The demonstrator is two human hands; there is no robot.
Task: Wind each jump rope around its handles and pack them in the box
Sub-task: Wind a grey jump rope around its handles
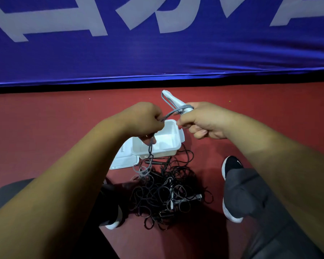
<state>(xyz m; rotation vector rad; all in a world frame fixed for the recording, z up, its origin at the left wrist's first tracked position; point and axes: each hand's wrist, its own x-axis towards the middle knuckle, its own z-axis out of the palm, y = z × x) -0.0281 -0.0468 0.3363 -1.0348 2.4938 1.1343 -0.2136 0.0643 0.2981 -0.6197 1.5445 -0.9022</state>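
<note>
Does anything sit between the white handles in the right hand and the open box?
Nothing visible does. The box sits open below the right hand and its handles, lid lying beside it. The grey rope, though, trails from the left hand across the box's near rim toward the black tangle.

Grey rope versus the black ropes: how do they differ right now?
Grey rope is lifted and partly wound round the white handles; black ropes lie tangled on the floor. Left hand grips the grey rope, right hand its handles; no hand touches the black ropes. Neither is in the box.
</note>
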